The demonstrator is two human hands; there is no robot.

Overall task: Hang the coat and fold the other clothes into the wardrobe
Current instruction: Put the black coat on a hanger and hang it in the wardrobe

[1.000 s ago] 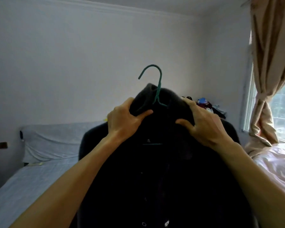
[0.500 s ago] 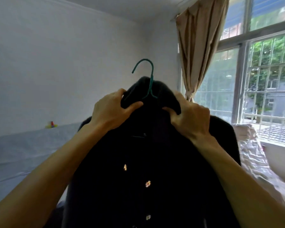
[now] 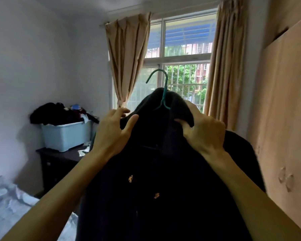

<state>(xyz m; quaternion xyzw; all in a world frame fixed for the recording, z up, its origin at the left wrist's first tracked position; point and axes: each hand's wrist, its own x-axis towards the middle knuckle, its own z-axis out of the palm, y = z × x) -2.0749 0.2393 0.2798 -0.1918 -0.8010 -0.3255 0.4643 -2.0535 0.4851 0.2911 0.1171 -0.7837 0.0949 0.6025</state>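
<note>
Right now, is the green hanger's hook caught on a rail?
No, the hook of the green hanger stands free before the window, with the left hand and right hand gripping the coat by its collar.

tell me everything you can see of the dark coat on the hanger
The dark navy, soft-looking fabric coat hangs upright on a teal wire hanger, whose hook rises above the collar. Two small orange buttons show on its front. The left hand pinches the collar's left side; the right hand grips its right side. Its hem is out of frame.
</note>
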